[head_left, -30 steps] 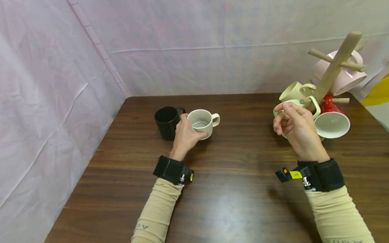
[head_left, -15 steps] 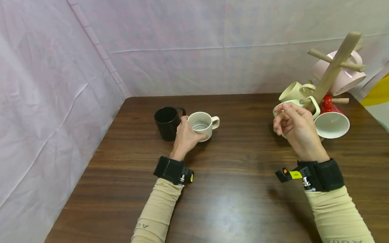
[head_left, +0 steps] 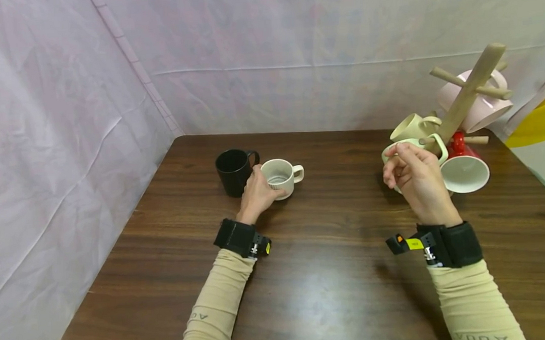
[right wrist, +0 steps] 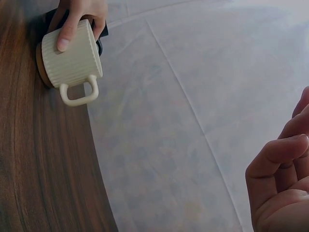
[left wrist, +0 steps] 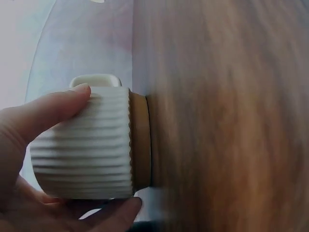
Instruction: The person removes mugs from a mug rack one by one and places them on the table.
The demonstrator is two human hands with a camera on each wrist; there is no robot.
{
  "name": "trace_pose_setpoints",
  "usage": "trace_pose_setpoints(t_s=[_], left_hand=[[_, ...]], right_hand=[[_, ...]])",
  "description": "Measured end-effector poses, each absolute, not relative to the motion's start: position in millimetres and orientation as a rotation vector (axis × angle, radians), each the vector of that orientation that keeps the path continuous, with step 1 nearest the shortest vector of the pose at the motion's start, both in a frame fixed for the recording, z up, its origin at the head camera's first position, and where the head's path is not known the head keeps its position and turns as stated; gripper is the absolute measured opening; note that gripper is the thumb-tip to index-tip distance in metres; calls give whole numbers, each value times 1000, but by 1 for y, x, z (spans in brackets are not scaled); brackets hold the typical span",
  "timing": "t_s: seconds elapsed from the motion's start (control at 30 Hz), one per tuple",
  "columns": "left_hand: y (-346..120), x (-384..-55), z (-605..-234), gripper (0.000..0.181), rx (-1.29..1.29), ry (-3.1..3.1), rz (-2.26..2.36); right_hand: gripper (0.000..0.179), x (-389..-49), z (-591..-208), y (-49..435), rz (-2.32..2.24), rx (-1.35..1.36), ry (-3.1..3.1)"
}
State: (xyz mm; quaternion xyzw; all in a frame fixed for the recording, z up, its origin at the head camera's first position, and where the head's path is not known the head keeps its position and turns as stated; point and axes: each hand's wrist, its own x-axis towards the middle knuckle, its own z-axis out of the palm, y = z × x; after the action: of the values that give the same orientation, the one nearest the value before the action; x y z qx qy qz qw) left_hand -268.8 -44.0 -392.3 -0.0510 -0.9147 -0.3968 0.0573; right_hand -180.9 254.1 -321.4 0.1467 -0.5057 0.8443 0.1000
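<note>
My left hand (head_left: 257,195) grips a cream ribbed cup (head_left: 283,178) around its side, thumb on the near face and fingers on the far side. In the left wrist view, the cup (left wrist: 87,150) has a brown base band at the tabletop. Its handle (head_left: 298,173) points right. A black mug (head_left: 231,173) stands just left of that hand. My right hand (head_left: 416,181) hovers in front of a mug tree with its fingers loosely curled and nothing in them. Behind it a pale green mug (head_left: 441,150) is partly hidden.
The wooden mug tree (head_left: 467,95) at the back right bears a pink mug (head_left: 475,110), a red mug (head_left: 465,174) with white inside, and a pale yellow mug (head_left: 407,128). A white curtain (head_left: 295,62) hangs behind the brown table (head_left: 328,289).
The cream cup has shifted slightly toward me and a little left, still in my left hand. My right hand has stayed in place.
</note>
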Motion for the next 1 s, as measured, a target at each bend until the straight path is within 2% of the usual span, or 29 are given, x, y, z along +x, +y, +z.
trace_pose_setpoints(t_s=[0.6,0.83,1.0], left_hand=[[-47,-264,-389,91,-139,-2940,-997],[-53,-260,-375,118,-154,-3057,-942],[-64,-255,-350,106,-165,-3118,-897]], right_hand=[[28,-180,-321,256,2492,444,-1486],[27,-178,-320,258,2483,415,-1478],[27,-178,-318,259,2477,392,-1484]])
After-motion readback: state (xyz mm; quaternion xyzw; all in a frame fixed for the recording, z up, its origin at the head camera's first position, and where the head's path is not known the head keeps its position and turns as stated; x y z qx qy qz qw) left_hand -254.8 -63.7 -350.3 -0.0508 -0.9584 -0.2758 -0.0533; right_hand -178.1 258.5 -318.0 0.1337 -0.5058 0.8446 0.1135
